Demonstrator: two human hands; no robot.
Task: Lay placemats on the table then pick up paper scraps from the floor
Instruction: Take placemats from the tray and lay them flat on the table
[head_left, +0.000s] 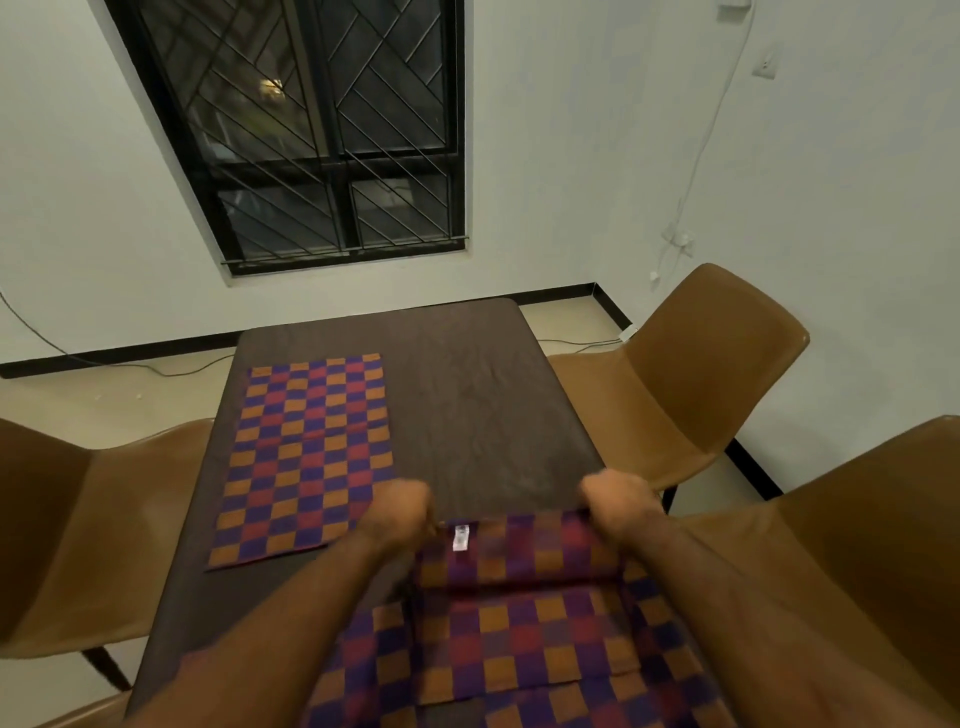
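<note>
**One placemat down, a second in both hands**

Two checkered placemats can be counted with certainty, both woven in orange, purple and red squares. The flat placemat (306, 457) lies spread along the left edge of the dark brown table (467, 405), its long side running from the near half toward the far left corner. The held placemat (519, 556) is at the near right part of the table and is folded over on itself. One small white label (460, 537) shows on its upper fold. More checkered cloth lies beneath it toward the near edge; whether that is the same mat or further ones I cannot tell.

Both hands are clenched on the far fold of the held placemat. The left hand (402, 512) grips its left end just beside the label, and the right hand (618, 501) grips its right end close to the table's right edge. The picture is blurred around the fingers.

Three tan moulded chairs are plainly in view. The left chair (104, 519) stands by the left edge, and the far right chair (691, 374) and the near right chair (872, 545) by the right edge. A tan sliver (88, 714) at the near left corner may be a fourth.

On the floor beyond the left edge lie two pale specks (98, 397), too small to identify. One black-framed window (322, 130) with a grille is in the wall behind the table's far edge.
</note>
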